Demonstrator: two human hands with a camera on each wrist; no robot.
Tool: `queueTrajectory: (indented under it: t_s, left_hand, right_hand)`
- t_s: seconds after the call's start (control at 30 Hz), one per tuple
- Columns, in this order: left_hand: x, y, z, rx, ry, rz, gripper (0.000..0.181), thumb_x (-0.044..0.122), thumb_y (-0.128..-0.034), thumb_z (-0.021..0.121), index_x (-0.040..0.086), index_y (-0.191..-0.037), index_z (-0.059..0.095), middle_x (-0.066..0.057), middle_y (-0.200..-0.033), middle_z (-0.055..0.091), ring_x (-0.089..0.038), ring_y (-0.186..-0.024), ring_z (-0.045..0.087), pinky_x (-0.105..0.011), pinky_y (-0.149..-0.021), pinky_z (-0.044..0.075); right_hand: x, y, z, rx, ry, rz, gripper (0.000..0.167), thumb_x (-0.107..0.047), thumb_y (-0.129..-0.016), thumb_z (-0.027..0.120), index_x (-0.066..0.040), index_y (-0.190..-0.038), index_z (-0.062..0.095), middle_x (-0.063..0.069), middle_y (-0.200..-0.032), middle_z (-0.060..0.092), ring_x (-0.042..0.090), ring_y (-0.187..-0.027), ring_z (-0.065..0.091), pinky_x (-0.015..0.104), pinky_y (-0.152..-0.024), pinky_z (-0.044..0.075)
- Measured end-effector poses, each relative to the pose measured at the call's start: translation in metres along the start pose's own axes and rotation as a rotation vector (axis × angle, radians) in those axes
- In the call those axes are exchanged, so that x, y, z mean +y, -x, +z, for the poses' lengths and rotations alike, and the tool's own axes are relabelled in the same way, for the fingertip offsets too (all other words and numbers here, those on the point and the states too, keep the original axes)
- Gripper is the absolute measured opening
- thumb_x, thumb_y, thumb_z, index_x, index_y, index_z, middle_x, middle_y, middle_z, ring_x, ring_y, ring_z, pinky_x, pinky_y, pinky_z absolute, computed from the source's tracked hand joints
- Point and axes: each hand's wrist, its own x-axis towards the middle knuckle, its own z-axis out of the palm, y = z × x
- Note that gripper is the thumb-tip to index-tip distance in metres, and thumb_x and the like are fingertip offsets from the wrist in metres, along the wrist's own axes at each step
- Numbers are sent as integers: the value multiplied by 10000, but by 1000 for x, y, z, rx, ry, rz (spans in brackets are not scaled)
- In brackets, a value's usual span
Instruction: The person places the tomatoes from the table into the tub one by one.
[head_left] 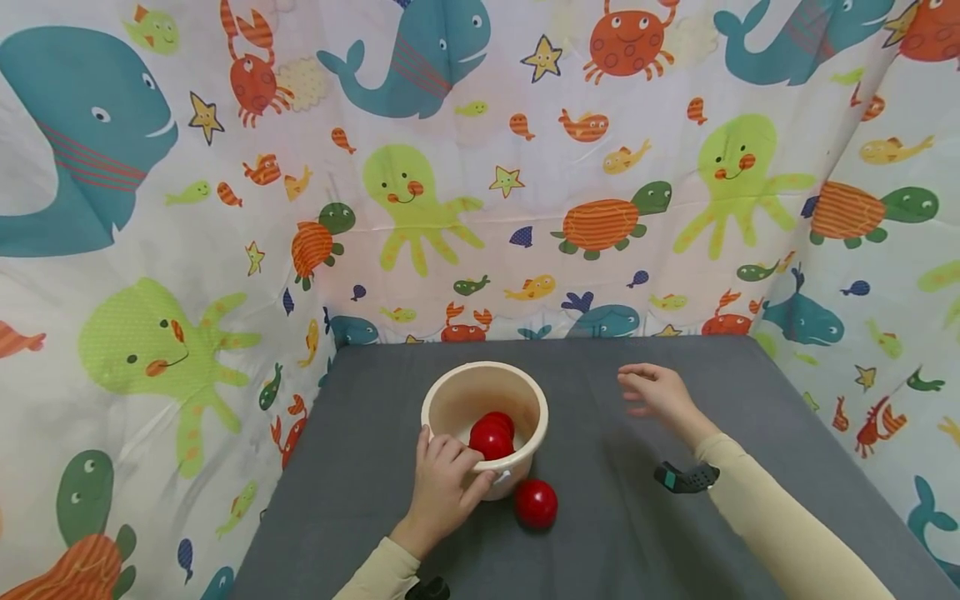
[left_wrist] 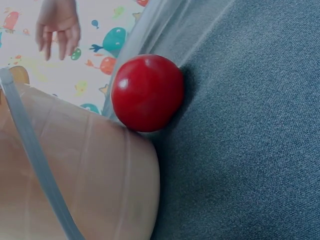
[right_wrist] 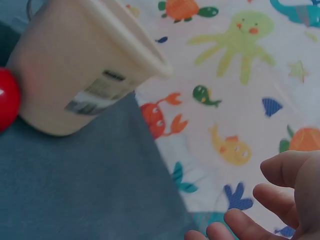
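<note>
A cream plastic bucket (head_left: 517,477) stands upright on the grey table, with red balls (head_left: 491,438) lying inside it. My left hand (head_left: 444,482) grips the bucket's near-left rim, fingers over the edge and thumb along the outside. Another shiny red ball (head_left: 536,504) rests on the table against the bucket's near side; the left wrist view shows this ball (left_wrist: 147,93) close up. Off to the right, my right hand (head_left: 660,396) is held above the table, apart from the bucket, its fingers loosely bent and holding nothing.
Grey cloth covers the table (head_left: 600,450). A curtain (head_left: 480,208) printed with sea animals hangs behind it and along both sides. In the left wrist view, the bucket's grey handle (left_wrist: 37,155) hangs along its side. A printed label (right_wrist: 97,92) shows on the bucket's other side.
</note>
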Motion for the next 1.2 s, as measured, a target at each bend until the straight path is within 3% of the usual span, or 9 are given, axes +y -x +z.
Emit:
queueTrajectory:
  t_s: [0.17, 0.47, 0.73, 0.87, 1.2]
  left_hand:
    - [0, 0, -1, -22, 3, -14, 177, 410, -874, 684, 233, -882, 687, 21, -853, 625, -203, -962, 563, -736, -1069, 319]
    - [-2, 2, 0, 2, 2, -2, 179, 402, -874, 685, 223, -874, 688, 27, -844, 619, -195, -944, 560, -744, -1047, 330]
    - [0, 1, -3, -37, 5, -27, 180, 399, -877, 682, 220, -885, 693, 22, -861, 627, -203, -966, 559, -734, -1075, 312]
    - [0, 0, -3, -24, 12, -22, 166, 390, -875, 688, 224, -879, 691, 25, -853, 627, -199, -955, 559, -740, -1068, 316]
    - [-3, 2, 3, 15, -4, 9, 145, 380, -881, 683, 236, -864, 680, 41, -839, 620, -184, -936, 555, -743, -1028, 349]
  right_hand:
    - [31, 2, 10, -1, -8, 42, 520, -338, -1055, 516, 16, -1437, 507, 306, -1497, 490, 372, -1214, 646, 488, -922, 593]
    - [64, 11, 56, -53, -67, 62, 458, -240, -1012, 595, 59, -1358, 562, 272, -1364, 618, 426, -1146, 652, 522, -853, 606]
    - [73, 13, 98, -80, -91, 91, 460, -224, -948, 668, 56, -1304, 592, 183, -1167, 720, 276, -929, 689, 504, -743, 618]
    - [75, 16, 121, -117, -71, 102, 461, -228, -912, 720, 17, -1289, 619, 88, -1067, 725, 225, -868, 666, 468, -673, 617]
    - [73, 23, 148, -184, -76, 90, 447, -195, -871, 743, 10, -1253, 630, 117, -1058, 722, 197, -836, 632, 438, -635, 622]
